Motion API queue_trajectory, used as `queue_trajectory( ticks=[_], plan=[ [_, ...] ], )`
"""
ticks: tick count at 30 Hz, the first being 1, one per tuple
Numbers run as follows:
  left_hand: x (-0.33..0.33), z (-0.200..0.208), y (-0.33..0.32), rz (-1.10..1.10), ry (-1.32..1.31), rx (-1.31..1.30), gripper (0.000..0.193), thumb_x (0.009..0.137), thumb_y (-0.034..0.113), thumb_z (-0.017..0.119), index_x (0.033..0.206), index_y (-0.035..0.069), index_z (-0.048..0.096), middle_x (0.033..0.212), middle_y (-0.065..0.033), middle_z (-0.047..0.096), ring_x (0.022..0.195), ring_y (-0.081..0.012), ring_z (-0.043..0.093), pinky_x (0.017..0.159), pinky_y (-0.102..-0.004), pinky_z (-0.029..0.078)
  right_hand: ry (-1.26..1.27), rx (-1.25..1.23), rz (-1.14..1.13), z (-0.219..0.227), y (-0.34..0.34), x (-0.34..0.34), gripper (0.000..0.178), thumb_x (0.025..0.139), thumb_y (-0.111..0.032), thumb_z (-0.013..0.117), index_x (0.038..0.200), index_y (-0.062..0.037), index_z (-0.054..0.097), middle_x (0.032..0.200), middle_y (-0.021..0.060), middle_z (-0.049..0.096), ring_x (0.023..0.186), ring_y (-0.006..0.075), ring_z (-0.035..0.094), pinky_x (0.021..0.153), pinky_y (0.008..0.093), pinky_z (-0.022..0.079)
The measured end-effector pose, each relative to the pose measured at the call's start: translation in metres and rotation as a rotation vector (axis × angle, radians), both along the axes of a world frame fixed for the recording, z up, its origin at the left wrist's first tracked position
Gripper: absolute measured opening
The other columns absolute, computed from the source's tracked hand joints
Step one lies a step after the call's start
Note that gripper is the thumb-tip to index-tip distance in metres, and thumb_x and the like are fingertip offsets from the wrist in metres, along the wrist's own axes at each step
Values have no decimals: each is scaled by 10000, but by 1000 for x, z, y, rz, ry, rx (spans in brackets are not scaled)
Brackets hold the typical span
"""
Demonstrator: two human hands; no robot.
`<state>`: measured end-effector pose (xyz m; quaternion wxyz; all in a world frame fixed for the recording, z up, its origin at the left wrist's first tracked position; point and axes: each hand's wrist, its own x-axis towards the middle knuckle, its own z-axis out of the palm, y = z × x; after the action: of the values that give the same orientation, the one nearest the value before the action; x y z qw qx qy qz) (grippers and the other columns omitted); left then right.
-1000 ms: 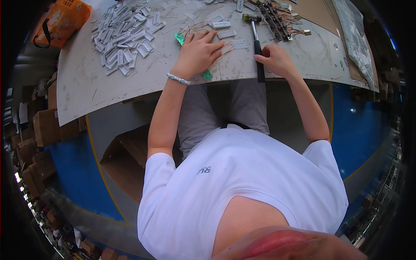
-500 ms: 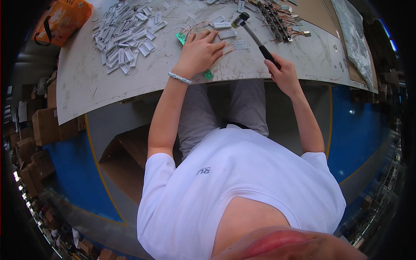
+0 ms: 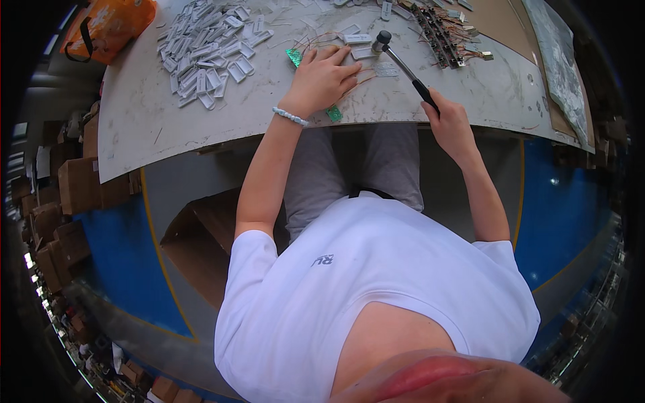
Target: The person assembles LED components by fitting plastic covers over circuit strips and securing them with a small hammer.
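My left hand (image 3: 317, 84) lies palm down on the table, fingers spread. Under it is a green circuit board, its far end (image 3: 293, 58) and near end (image 3: 334, 114) showing on either side; the middle is hidden. Thin reddish wires (image 3: 326, 36) run out beside the fingers. In my right hand (image 3: 450, 124) is a hammer (image 3: 403, 66), gripped by its black handle, with the shaft slanting up and left. The hammer's head is over the table near two white plastic cases (image 3: 357, 39), right of my left fingertips; contact cannot be made out. Flat metal strips (image 3: 386, 69) lie below the head.
A heap of white plastic cases (image 3: 208, 57) covers the table's left side. An orange bag (image 3: 117, 30) stands at the far left corner. Dark wired components in rows (image 3: 437, 37) lie at the far right, with a clear plastic sheet (image 3: 557, 67) beyond. The table's front edge passes before my legs.
The whole view has shifted slightly, moving the table rightward in the picture. The hammer's head sits a little lower and nearer to me. My left hand stays on the board.
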<state>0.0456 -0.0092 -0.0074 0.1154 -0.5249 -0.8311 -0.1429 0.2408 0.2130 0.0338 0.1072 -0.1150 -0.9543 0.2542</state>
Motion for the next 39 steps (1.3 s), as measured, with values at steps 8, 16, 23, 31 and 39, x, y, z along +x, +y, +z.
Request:
queue_trajectory(
  ticks=[8,16,23,31,39],
  plan=[
    [-24,26,-26,-29,-239,523,259,897,72,680,1153,77,725,1088,-129,732,979,-302,699,835,-362,560,58,48,-133,-18,41,-33,304,943,-225,661,1144,1,689,778,186,691,669,339,672,665,419,527],
    [-128,8,-132,474,59,10,284,845,11,638,1114,49,722,1071,-112,724,1082,-306,646,942,-416,510,163,182,-99,-37,43,-46,323,921,-213,685,1170,-8,682,1057,182,667,973,363,647,858,437,513],
    [-82,61,-94,134,92,401,239,905,-2,664,1141,29,693,1134,-92,682,943,-222,673,843,-312,547,496,110,-48,-3,22,-50,342,922,-173,710,1226,-20,666,1120,144,665,1021,282,643,850,380,532],
    [31,54,30,-343,-506,724,260,901,-40,675,1152,17,650,1228,-109,674,1030,-200,680,814,-284,545,285,-1368,384,9,-17,-59,290,948,-104,689,1213,11,674,951,91,702,774,112,654,652,232,524],
    [6,3,55,175,-270,172,162,871,157,669,974,36,702,982,-126,653,1018,-341,551,918,-440,462,318,-754,-51,-23,35,-58,199,890,-102,719,1067,-13,746,706,21,678,595,55,582,551,226,473]
  ],
)
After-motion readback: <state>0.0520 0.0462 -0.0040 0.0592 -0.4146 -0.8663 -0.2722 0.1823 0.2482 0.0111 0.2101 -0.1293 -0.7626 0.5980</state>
